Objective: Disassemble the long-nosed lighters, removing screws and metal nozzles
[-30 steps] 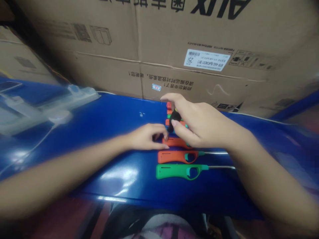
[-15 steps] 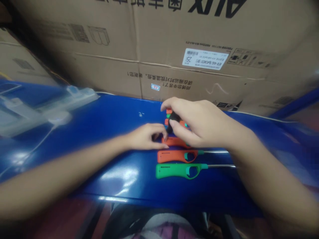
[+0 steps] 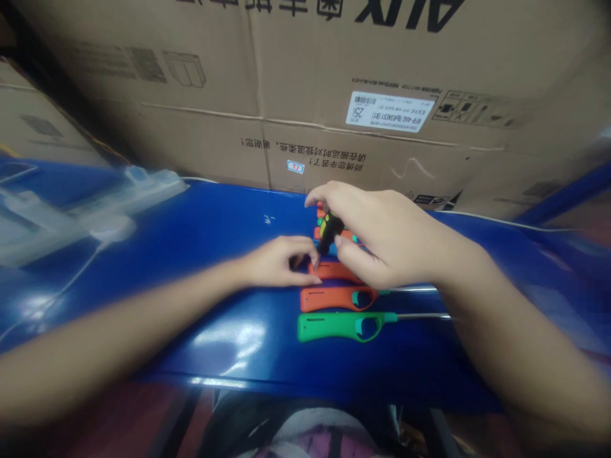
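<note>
My right hand (image 3: 382, 232) is curled round a black and yellow object (image 3: 329, 230), its thumb and fingers on the object's right side. My left hand (image 3: 281, 262) rests on its side with thumb and fingers bent, touching the left end of an orange lighter (image 3: 329, 271). Below it lie another orange lighter (image 3: 329, 298) and a green lighter (image 3: 329, 326), both with long metal tips pointing right. More orange, green and blue handles show partly behind the black object; my right hand hides their other ends.
A large cardboard box (image 3: 191, 140) stands along the back of the blue table (image 3: 229, 210). At the left are a white power strip (image 3: 157, 191), a round white charger with a cable (image 3: 114, 230), and a phone-like item (image 3: 16, 170).
The black object has turned in my right hand, so its yellow markings now show. My right thumb has shifted slightly right, off its front. My left hand stays in place.
</note>
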`<state>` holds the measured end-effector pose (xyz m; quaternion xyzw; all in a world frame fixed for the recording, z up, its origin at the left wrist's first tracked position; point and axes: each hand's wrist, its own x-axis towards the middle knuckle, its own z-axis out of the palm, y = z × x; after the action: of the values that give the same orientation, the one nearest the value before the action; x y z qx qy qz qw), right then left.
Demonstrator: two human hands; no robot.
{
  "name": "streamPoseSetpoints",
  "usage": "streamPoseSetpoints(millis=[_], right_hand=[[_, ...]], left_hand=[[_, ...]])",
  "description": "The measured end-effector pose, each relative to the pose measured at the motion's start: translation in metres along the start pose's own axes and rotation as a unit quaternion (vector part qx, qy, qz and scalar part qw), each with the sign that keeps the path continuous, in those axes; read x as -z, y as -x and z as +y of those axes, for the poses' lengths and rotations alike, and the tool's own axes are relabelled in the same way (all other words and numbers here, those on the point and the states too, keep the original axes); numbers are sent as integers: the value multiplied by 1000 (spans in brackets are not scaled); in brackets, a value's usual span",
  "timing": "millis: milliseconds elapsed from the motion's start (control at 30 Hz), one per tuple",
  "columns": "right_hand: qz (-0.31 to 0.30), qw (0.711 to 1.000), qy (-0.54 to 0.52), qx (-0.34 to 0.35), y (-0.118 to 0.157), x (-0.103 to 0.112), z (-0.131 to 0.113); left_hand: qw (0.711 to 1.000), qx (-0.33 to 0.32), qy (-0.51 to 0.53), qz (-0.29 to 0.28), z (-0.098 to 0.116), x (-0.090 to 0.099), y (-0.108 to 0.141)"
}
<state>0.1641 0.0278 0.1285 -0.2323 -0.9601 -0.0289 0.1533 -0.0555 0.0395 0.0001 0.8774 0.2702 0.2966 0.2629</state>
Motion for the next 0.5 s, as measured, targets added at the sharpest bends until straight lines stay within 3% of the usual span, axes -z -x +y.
streamPoseSetpoints(millis=[333,500], right_hand=[[-3,1000,11,-20,-1,0,1],[-16,999,12,-24,2,10,8]], left_hand=[[1000,1,2,1,0,0,0],[999,17,-8,-32,9,6,-2]])
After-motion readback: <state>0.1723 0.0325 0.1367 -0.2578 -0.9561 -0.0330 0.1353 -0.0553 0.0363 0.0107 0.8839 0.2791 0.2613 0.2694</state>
